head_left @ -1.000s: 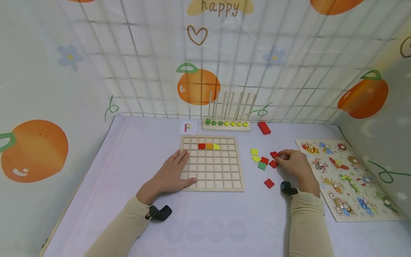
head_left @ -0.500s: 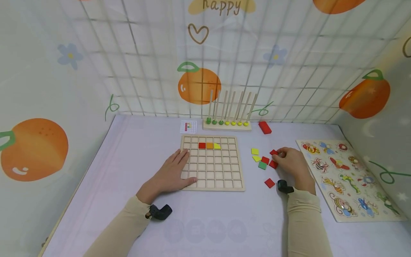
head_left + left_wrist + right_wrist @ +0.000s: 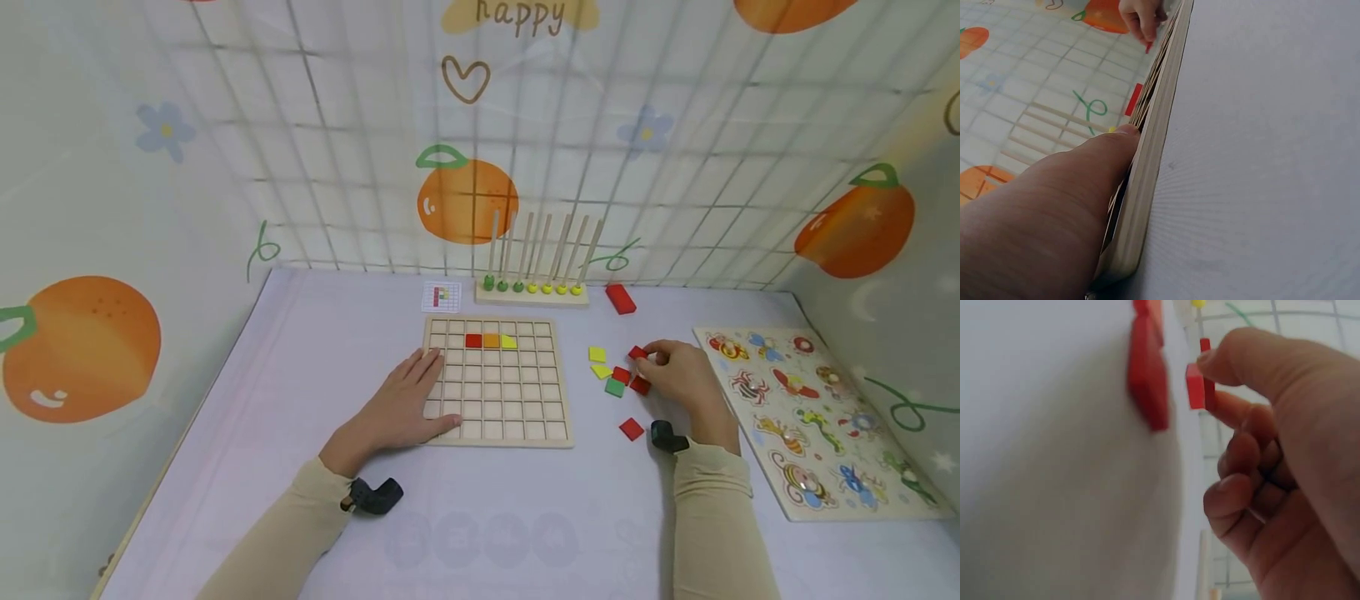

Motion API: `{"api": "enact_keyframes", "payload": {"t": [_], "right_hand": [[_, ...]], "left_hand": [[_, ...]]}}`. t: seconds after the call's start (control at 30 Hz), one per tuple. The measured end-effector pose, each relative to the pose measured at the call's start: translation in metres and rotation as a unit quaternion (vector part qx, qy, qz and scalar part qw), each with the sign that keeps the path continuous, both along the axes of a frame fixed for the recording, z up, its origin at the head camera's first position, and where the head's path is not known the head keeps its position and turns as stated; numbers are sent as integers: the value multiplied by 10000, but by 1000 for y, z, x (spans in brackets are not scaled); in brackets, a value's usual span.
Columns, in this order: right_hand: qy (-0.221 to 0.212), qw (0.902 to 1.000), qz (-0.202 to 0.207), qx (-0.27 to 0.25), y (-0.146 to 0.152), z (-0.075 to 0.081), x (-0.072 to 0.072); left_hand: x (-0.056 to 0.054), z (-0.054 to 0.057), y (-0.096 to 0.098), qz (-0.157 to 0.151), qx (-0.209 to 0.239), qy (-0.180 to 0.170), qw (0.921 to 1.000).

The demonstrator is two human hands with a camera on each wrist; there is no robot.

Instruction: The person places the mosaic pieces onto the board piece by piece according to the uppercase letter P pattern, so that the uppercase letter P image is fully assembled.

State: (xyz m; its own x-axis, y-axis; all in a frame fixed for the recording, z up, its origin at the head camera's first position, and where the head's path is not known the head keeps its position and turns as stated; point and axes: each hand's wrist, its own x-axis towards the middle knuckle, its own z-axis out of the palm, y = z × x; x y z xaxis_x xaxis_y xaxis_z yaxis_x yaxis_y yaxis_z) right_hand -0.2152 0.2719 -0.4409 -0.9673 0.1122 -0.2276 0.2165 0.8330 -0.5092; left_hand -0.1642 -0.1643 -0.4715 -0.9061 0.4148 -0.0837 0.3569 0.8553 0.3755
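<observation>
My left hand (image 3: 408, 404) lies with straight fingers over the left edge of a wooden grid board (image 3: 521, 392), thumb along its near edge. Set in one row of the board are a red tile (image 3: 473, 341), an orange tile (image 3: 491, 341) and a yellow tile (image 3: 508, 342) with a cut corner. To the right, my right hand (image 3: 682, 375) pinches a red square tile (image 3: 1195, 387) between thumb and index finger. Beside and below it lie more red tiles (image 3: 640, 385), a green tile (image 3: 615, 387), a yellow square (image 3: 596, 354) and a yellow cut-corner tile (image 3: 601, 372).
Behind the board lie a small pattern card (image 3: 442, 297) and a peg rack (image 3: 532, 294) with green and yellow beads. A red block (image 3: 620, 299) sits right of the rack. At far right, an insect puzzle board (image 3: 810, 417) lies near the right forearm.
My right hand has shifted slightly left and away from me, with the red tile at its fingertips. The left hand stays on the board.
</observation>
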Motion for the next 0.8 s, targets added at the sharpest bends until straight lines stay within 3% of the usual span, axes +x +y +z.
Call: {"api": "enact_keyframes", "payload": {"t": [0.8], "right_hand": [[640,9910,1165,-139,-60,9,-17]], "left_hand": [[0,0,0,40,-96,-53,9999]]}}
